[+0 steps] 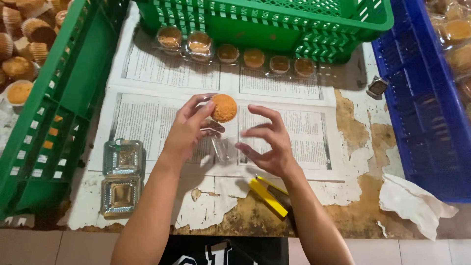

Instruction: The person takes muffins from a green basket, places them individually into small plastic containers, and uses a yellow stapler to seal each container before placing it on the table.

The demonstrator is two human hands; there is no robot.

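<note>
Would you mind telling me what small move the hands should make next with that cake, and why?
Probably lower the round orange cake into the clear plastic wrapper. The left hand holds the cake just above it, while the right hand seems to steady the wrapper on the newspaper.

The light is bright and warm. Soft shadows lie under the arms. The picture is a bit blurry.

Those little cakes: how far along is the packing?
Done: six packed cakes line the far green crate. In hand: the left hand holds a cake over a clear container by the right hand. Left: loose cakes and empty containers.
</note>
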